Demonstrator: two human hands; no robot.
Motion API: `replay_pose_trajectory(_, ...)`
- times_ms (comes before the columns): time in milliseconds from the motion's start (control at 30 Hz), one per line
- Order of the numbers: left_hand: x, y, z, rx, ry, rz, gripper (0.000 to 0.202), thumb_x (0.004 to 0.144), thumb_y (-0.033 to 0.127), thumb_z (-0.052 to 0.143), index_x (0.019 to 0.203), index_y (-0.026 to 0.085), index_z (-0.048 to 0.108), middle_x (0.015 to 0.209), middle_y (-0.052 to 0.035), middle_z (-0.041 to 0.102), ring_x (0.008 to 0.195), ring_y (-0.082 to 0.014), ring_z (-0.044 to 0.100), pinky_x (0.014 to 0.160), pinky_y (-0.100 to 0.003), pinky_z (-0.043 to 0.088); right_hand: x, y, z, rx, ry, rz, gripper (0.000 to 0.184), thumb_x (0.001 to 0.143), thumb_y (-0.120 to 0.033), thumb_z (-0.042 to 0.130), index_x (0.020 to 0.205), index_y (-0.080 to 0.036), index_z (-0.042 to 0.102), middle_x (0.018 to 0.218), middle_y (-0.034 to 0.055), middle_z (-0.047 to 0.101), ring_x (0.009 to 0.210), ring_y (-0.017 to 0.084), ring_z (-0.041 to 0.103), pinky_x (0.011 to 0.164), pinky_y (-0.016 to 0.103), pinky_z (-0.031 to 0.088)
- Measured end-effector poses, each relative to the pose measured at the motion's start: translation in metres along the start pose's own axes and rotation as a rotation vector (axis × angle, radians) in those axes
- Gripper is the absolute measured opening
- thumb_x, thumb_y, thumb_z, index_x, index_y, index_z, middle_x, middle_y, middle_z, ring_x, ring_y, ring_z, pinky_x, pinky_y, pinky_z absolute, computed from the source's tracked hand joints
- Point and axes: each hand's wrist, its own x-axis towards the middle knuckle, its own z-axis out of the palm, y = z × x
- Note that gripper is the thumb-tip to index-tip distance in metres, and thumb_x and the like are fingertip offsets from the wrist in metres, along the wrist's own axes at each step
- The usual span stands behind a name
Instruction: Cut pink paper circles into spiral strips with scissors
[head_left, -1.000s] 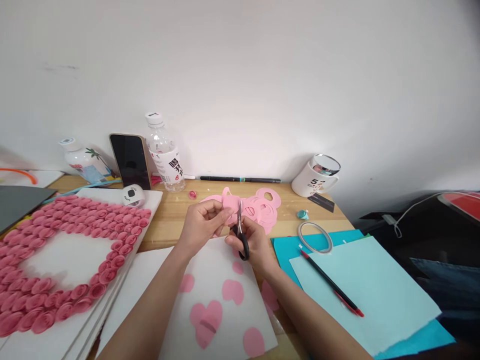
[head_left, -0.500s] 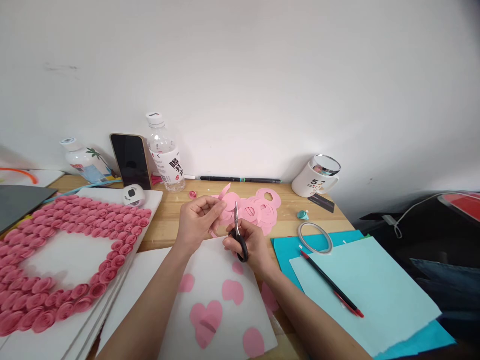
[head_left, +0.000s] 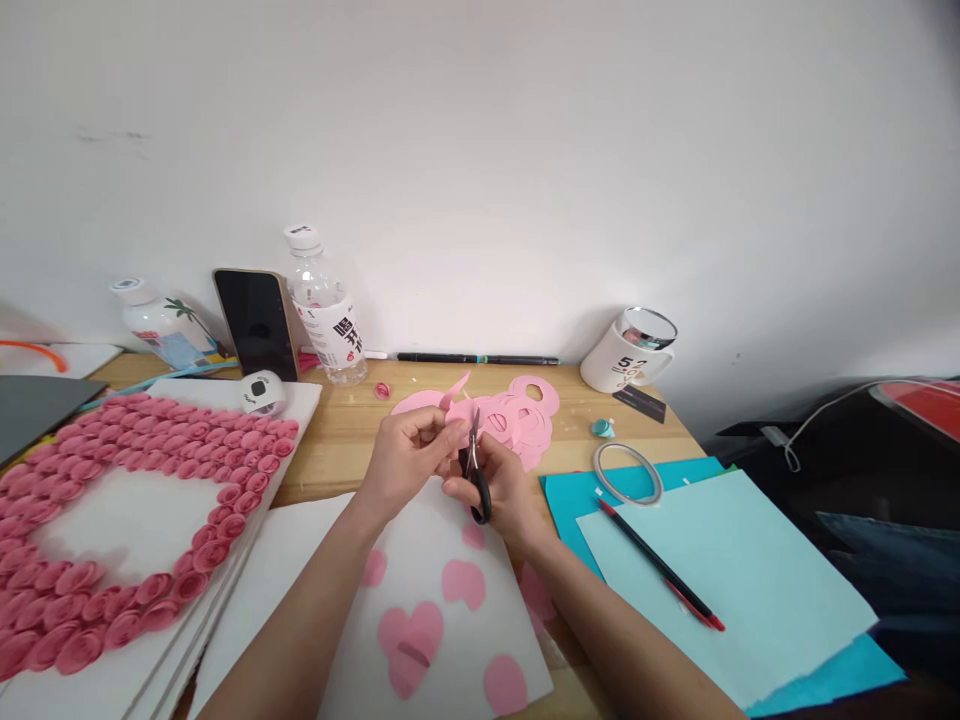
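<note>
My left hand point(head_left: 409, 455) pinches a pink paper piece point(head_left: 454, 403) whose cut strip curls upward. Small black-handled scissors point(head_left: 475, 470) are gripped in my right hand point(head_left: 499, 485), blades pointing up into the pink paper. Both hands hover over a white sheet point(head_left: 420, 590) carrying pink hearts and round scraps. Just behind them lies a pile of pink spiral-cut paper circles point(head_left: 517, 415) on the wooden desk point(head_left: 345, 425).
A white board with a ring of pink paper roses point(head_left: 127, 520) fills the left. Phone point(head_left: 256, 322), water bottle point(head_left: 324, 305) and white mug point(head_left: 628, 350) stand by the wall. Tape ring point(head_left: 628, 473), red-black pencil point(head_left: 660, 565) and light blue paper point(head_left: 742, 580) lie right.
The pink piece has turned in my left hand and its strip now sticks up longer. Both hands shifted slightly lower and closer together; the scissors stay in the paper.
</note>
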Motion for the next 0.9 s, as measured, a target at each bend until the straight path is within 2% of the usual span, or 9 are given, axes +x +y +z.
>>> replay_pose_trajectory(133,0.0,0.0,-0.001,-0.003,-0.029,-0.027,0.03,0.072,0.032,0.063,0.05,0.015,0.049,0.04,0.0043,0.048,0.036,-0.0042,0.041,0.037,-0.016,0.033,0.001,-0.001,-0.001,0.009,-0.014,-0.009,0.045,0.054,-0.038,0.079,0.076,-0.019,0.045,0.068,-0.0017,0.054,0.058,0.011,0.046,0.051,0.022,0.036)
replay_pose_trajectory(467,0.0,0.0,-0.003,0.002,0.009,0.001,0.027,0.072,0.036,0.063,0.056,0.015,0.056,0.038,0.0061,0.042,0.034,-0.0038,0.035,0.035,-0.017,0.03,-0.001,-0.008,0.001,-0.025,0.003,0.029,0.04,0.058,-0.039,0.076,0.074,-0.018,0.046,0.058,-0.0053,0.046,0.05,0.007,0.036,0.045,0.02,0.029)
replay_pose_trajectory(900,0.001,-0.003,-0.006,0.021,0.061,0.057,0.026,0.075,0.035,0.061,0.059,0.015,0.057,0.04,0.0057,0.044,0.035,-0.0042,0.037,0.036,-0.017,0.032,-0.001,-0.008,0.002,0.018,-0.003,0.067,0.039,0.056,-0.039,0.077,0.073,-0.018,0.048,0.055,-0.0063,0.045,0.047,0.006,0.035,0.043,0.02,0.027)
